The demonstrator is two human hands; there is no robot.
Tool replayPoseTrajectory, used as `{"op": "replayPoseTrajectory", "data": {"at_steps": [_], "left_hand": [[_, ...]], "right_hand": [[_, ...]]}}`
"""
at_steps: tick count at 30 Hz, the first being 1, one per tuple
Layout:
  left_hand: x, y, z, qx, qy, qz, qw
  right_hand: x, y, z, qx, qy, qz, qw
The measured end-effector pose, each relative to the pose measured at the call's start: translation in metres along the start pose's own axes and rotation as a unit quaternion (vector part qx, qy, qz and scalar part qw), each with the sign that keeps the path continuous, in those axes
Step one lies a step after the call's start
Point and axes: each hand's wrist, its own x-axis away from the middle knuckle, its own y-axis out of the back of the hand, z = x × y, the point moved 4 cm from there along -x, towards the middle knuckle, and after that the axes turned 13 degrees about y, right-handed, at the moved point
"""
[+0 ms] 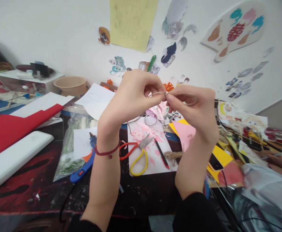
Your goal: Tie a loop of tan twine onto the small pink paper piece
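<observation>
Raised over the table, my left hand [137,90] and my right hand [194,106] meet fingertip to fingertip. Both pinch a thin light string [158,93], which loops back through the right hand's fingers. A small thin ring [151,119] shows just below my left hand, with a strand of cord beside it; whether it is tied to the string I cannot tell. Underneath lies a white sheet [136,154] with pink paper cutouts [138,134], scissors [141,151] with one orange and one yellow handle, a black pen [161,153] and a bundle of twine [173,157].
A blue glue gun [84,169] lies left of the sheet, near a clear plastic bag [69,141]. Further left are a white power bank [20,158] and red board [17,129]. Yellow paper [219,159] and a phone [215,162] lie right, with another person's hand [281,162] beyond.
</observation>
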Motion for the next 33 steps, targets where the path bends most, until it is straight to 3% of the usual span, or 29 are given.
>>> {"op": "replayPoseTrajectory", "data": {"at_steps": [13, 21, 27, 33], "left_hand": [[-0.001, 0.0, -0.004, 0.005, -0.03, -0.073, 0.997], [0.001, -0.002, -0.008, -0.035, -0.056, -0.067, 0.996], [0.003, -0.003, -0.017, -0.069, -0.13, -0.166, 0.975], [0.002, -0.008, -0.019, -0.072, -0.181, -0.227, 0.954]], "right_hand": [[-0.004, 0.0, -0.007, -0.031, -0.03, -0.088, 0.995], [-0.003, 0.001, -0.003, -0.022, -0.011, -0.097, 0.995], [-0.003, 0.0, 0.0, 0.012, 0.015, -0.144, 0.989], [-0.003, 0.0, 0.003, 0.045, 0.025, -0.216, 0.975]]}}
